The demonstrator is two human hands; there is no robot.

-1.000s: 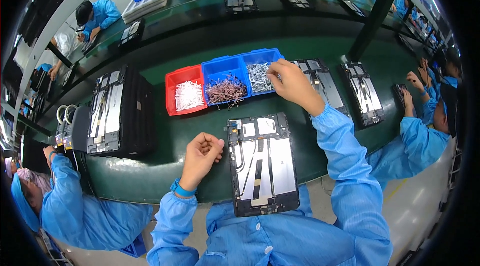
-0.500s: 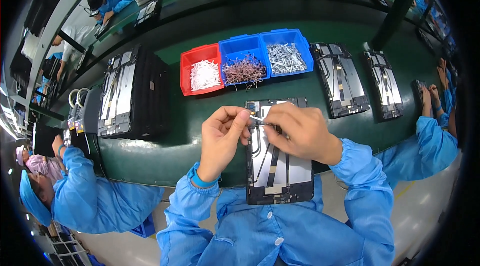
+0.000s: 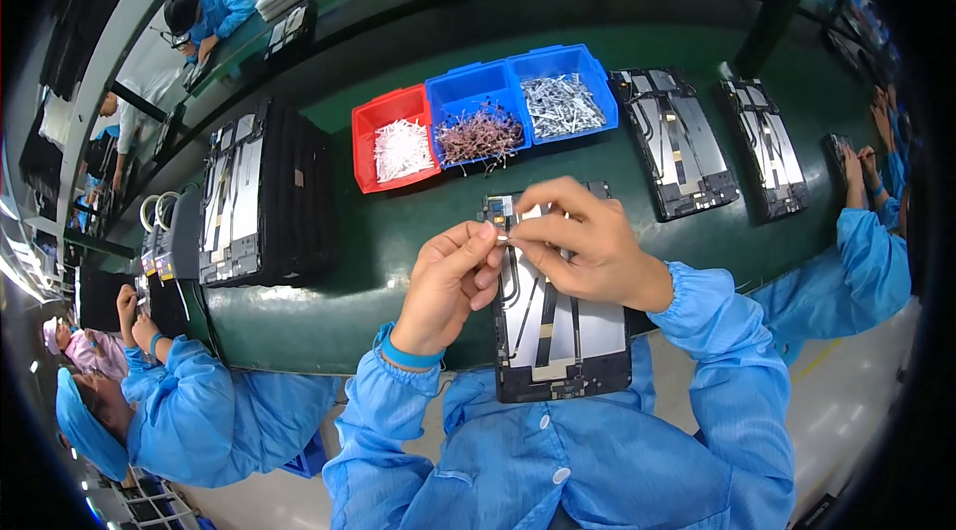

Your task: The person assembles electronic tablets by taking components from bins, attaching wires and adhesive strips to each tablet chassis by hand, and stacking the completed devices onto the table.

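Observation:
Above the upper left of an opened tablet [image 3: 528, 316], a small whitish part [image 3: 503, 238] is pinched between the thumb and fingers of my left hand [image 3: 448, 276]. My right hand [image 3: 588, 246] meets it there, thumb and forefinger closed at the part's right end. Just what kind of part it is, the fingers largely hide. The tablet lies with its inside up, showing silver panels, black cables and a dark lower board. It reaches over the bench's near edge toward my body, and my right hand covers some of its upper part.
Beyond the tablet stand a red bin [image 3: 360, 146] of white pieces, a blue bin [image 3: 448, 92] of thin brownish pieces and another blue bin [image 3: 558, 62] of silver-grey pieces. A tall tablet stack [image 3: 299, 181] is at left. Two opened tablets [image 3: 682, 146] lie at right. Co-workers sit on both sides.
My right fingers have shifted, and the part now shows less between the hands. The view has turned slightly. At left, a co-worker's hands have come together over their work.

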